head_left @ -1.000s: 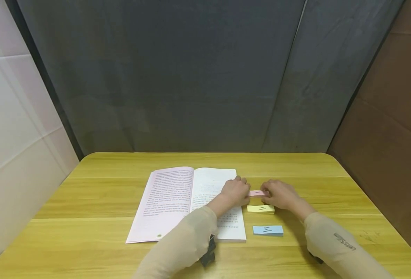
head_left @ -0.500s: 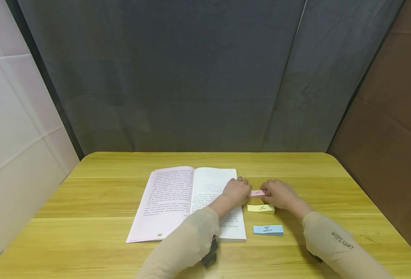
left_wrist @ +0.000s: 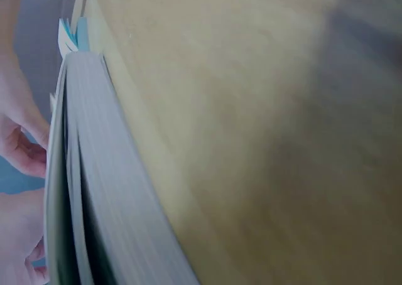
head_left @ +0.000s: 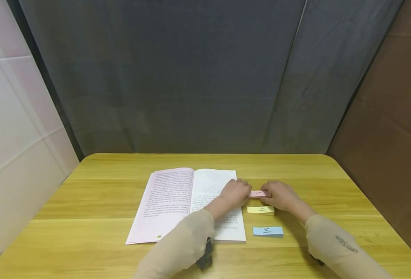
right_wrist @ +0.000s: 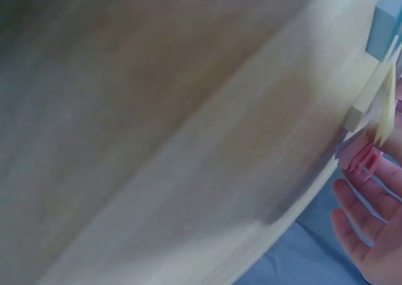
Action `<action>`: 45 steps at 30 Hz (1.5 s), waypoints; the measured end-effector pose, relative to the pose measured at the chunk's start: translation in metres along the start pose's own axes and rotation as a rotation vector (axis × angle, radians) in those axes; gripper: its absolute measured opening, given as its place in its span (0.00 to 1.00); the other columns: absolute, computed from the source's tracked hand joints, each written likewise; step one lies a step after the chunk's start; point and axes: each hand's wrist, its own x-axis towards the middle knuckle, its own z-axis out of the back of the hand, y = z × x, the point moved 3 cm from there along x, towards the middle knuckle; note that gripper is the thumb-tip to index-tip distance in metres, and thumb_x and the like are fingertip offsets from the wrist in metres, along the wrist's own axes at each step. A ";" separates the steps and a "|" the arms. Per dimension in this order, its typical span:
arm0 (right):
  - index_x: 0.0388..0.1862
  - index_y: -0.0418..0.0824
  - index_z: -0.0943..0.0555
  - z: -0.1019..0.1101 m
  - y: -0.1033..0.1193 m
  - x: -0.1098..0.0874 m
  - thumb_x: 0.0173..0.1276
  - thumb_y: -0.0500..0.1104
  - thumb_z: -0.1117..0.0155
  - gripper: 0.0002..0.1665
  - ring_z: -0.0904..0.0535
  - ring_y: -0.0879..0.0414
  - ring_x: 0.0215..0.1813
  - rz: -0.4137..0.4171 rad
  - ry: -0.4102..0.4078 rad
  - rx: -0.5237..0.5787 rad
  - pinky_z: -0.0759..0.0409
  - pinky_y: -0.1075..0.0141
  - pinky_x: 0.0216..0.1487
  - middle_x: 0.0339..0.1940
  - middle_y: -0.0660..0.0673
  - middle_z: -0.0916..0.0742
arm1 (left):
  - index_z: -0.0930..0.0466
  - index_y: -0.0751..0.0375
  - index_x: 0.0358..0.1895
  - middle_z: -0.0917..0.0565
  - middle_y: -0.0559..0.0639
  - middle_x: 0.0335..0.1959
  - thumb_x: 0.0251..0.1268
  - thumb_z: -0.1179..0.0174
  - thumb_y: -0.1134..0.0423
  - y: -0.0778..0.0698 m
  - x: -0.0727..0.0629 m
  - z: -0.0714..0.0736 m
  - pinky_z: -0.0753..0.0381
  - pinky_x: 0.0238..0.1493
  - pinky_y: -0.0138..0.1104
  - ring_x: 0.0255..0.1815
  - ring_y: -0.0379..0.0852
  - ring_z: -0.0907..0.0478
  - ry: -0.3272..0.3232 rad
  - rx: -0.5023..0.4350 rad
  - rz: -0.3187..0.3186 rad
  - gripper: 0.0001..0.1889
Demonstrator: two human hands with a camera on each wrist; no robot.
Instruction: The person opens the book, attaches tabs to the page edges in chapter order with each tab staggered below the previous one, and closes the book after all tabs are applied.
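Observation:
At the right edge of the open book [head_left: 212,186], a pad of pink sticky notes [head_left: 258,193] bears a single black stroke. My left hand [head_left: 237,192] lies over the right page's edge, its fingers curled at the pad's left end; its fingertips are mostly hidden. From the other side my right hand [head_left: 280,193] pinches the right end. Loose pink leaves [right_wrist: 361,159] fan out by the right fingers in the right wrist view. Nearer to me are a yellow pad [head_left: 260,209] with two strokes and a blue pad [head_left: 268,231] with three.
All of this lies on a yellow wood-grain table [head_left: 97,201]. A dark grey panel [head_left: 198,77] rises behind it, with a white wall at left and a brown one [head_left: 387,124] at right. The book's thick page edges [left_wrist: 119,172] show in the left wrist view.

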 end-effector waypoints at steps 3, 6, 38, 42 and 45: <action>0.31 0.43 0.20 0.004 0.002 -0.001 0.51 0.45 0.34 0.10 0.32 0.60 0.26 0.020 -0.015 0.009 0.33 0.66 0.25 0.25 0.55 0.23 | 0.22 0.53 0.32 0.24 0.42 0.27 0.55 0.43 0.57 0.003 -0.005 0.006 0.33 0.28 0.29 0.28 0.39 0.30 -0.052 -0.025 -0.024 0.05; 0.31 0.43 0.20 0.010 0.008 -0.001 0.51 0.45 0.33 0.10 0.30 0.60 0.28 0.056 -0.029 0.026 0.31 0.65 0.27 0.26 0.54 0.22 | 0.23 0.53 0.30 0.24 0.41 0.27 0.54 0.43 0.58 0.008 -0.013 0.012 0.35 0.25 0.29 0.26 0.39 0.32 -0.106 -0.039 -0.050 0.04; 0.33 0.45 0.19 0.046 0.097 -0.015 0.53 0.53 0.37 0.15 0.27 0.61 0.34 0.368 -0.210 -0.003 0.27 0.67 0.30 0.32 0.54 0.19 | 0.22 0.52 0.32 0.23 0.39 0.28 0.49 0.39 0.57 0.034 -0.111 0.053 0.32 0.32 0.30 0.28 0.36 0.30 -0.358 -0.300 -0.079 0.07; 0.32 0.45 0.20 0.050 0.102 -0.017 0.55 0.54 0.39 0.14 0.26 0.60 0.34 0.388 -0.263 0.000 0.27 0.67 0.31 0.32 0.54 0.19 | 0.21 0.52 0.31 0.23 0.38 0.27 0.47 0.39 0.57 0.035 -0.119 0.055 0.32 0.32 0.30 0.27 0.36 0.30 -0.372 -0.303 -0.060 0.07; 0.30 0.45 0.20 0.053 0.104 -0.019 0.55 0.53 0.38 0.12 0.26 0.60 0.34 0.401 -0.304 0.001 0.27 0.66 0.31 0.31 0.54 0.19 | 0.21 0.52 0.31 0.23 0.38 0.27 0.47 0.38 0.57 0.036 -0.123 0.057 0.32 0.32 0.30 0.27 0.36 0.30 -0.384 -0.301 -0.052 0.07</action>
